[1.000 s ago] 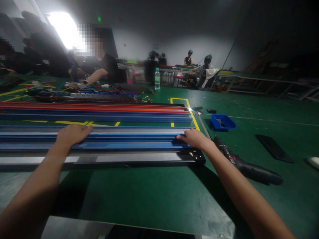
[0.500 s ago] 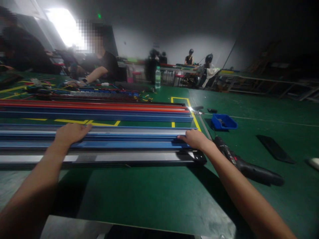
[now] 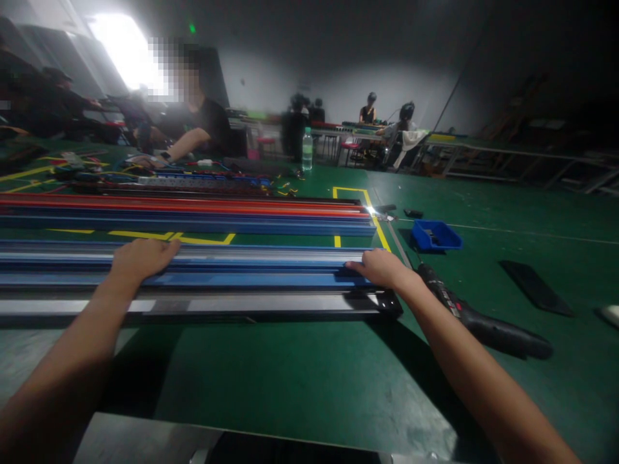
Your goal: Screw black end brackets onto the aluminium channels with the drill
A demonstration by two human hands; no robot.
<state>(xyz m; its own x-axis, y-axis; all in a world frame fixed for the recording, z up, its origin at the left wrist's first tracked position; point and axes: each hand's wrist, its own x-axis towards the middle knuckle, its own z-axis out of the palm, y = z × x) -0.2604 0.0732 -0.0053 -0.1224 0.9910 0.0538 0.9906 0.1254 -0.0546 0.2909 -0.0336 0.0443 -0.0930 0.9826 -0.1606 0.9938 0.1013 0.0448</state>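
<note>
A long blue metal profile (image 3: pixel 271 278) lies across the green table, with silvery grooves along it. My left hand (image 3: pixel 140 259) grips it left of centre, the thumb along the top and the other fingers hidden over the far edge. Close to its right end, my right hand (image 3: pixel 382 267) is closed on the same profile, thumb on the near side. Alongside, nearer to me, rests a black-and-silver bar (image 3: pixel 271 303) with a black end piece. To the right of my right hand is a black power drill (image 3: pixel 476 322), lying on its side.
Beyond the blue profile lie red and blue profiles (image 3: pixel 271 209). A blue bin (image 3: pixel 435 236) holds small parts. At the right is a flat black object (image 3: pixel 534 287). A water bottle (image 3: pixel 307 149) stands at the far edge. Across the table, a person (image 3: pixel 207 125) reaches toward wiring.
Both hands keep the same grip on the blue profile. The view has shifted very slightly; otherwise the things on the table stay where they were.
</note>
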